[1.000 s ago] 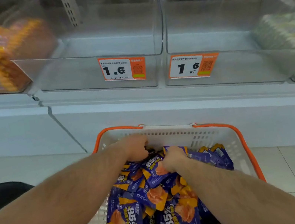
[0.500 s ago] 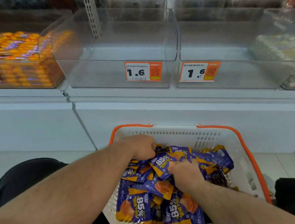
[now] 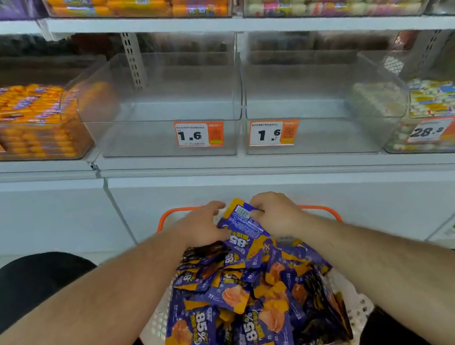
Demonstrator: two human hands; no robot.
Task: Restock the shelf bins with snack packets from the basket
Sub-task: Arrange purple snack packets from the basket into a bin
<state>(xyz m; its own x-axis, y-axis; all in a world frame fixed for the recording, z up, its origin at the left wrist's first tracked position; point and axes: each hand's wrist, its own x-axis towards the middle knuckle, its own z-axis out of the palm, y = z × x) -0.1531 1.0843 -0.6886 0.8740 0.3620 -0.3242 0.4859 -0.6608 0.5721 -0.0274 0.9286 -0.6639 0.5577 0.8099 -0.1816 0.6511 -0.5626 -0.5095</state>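
- White metal store shelving (image 3: 294, 167) fills the upper frame, its tiers lined with clear plastic bins.
- Two clear plastic shelf bins sit side by side at centre, the left one (image 3: 168, 152) and the right one (image 3: 320, 138) each bearing an orange-and-white price tag marked 1.6 (image 3: 200, 136); nothing shows inside either.
- A clear bin of orange-wrapped sausage sticks (image 3: 17, 126) stands to their left, tagged 29.8; a bin of pale wrapped snacks (image 3: 445, 111) stands to their right, tagged 28.8.
- A white perforated plastic basket with an orange rim (image 3: 321, 210) rests below the shelf, between the person's knees, heaped with purple-and-orange snack packets (image 3: 241, 299) printed "85%".
- The left hand (image 3: 202, 227) and right hand (image 3: 278, 213) meet over the basket's far end, fingers closed from both sides on a small bundle of the purple packets (image 3: 242, 224), lifted just above the heap with a barcode facing up.
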